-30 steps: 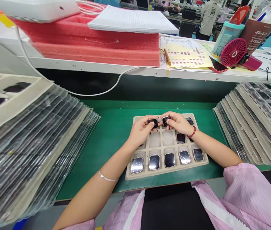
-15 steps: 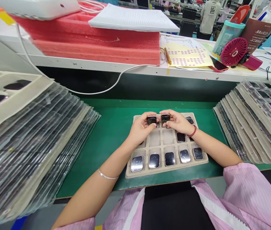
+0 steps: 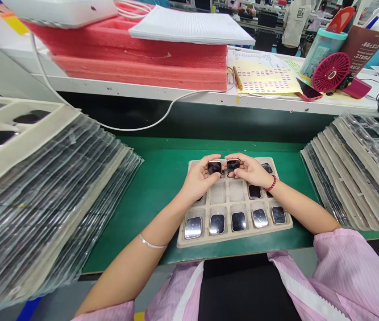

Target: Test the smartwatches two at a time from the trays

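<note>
In the head view, pinches a dark-screened, pale-rimmed rounded-square watch body [image 3: 214,167] between thumb and fingers of the left hand [image 3: 198,179] and a matching second watch body [image 3: 233,165] likewise in the right hand [image 3: 251,171], holding both side by side over the far part of a beige compartmented plastic tray [image 3: 224,240]. Can make out faint pale marks on both screens but cannot read them, nor the white printed characters on an upright brown card [image 3: 365,47] at the back right.

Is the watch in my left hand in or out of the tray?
Out: the left hand holds the watch up over the tray.
</note>
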A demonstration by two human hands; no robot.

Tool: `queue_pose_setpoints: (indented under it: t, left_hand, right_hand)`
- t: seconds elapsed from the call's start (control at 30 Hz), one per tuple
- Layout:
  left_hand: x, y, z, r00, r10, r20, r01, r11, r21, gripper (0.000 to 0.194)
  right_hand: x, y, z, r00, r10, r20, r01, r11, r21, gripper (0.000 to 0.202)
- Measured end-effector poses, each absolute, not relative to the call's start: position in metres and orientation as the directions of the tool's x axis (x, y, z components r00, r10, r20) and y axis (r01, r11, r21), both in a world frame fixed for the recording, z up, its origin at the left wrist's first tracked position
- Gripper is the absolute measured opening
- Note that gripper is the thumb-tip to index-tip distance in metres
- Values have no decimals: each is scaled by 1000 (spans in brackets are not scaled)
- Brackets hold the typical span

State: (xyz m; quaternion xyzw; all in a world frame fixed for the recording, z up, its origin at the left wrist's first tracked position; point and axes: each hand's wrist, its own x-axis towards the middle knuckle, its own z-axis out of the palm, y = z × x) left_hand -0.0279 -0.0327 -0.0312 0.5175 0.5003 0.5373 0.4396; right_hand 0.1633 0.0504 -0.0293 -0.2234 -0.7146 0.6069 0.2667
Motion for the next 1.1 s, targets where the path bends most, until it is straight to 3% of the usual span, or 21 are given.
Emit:
queue_pose_setpoints:
  t: [0.2, 0.37, 0.57, 0.87, 1.1]
  left_hand:
    - [-28, -32, -30, -77, 992, 95, 22, -94, 995, 50]
    - [-27, -33, -29, -75, 993, 90, 36, -88, 995, 58]
    - [-27, -34, -25, -79, 995, 60, 12, -59, 998, 49]
    - [-31, -29, -34, -48, 983, 177, 29, -176, 984, 53]
    - [-28, -29, -35, -72, 985, 158, 45, -155, 987, 49]
  right_hand:
    - [164, 51, -30, -766, 636, 95, -2, 146, -989, 40]
    - [164, 51, -30, -764, 638, 100, -8, 146, -989, 49]
    - [164, 52, -31, -778, 623, 77, 11, 136, -991, 40]
    - [166, 59, -39, -782, 586, 213, -66, 261, -963, 57]
    - [164, 56, -35, -779, 590, 210, -71, 250, -966, 51]
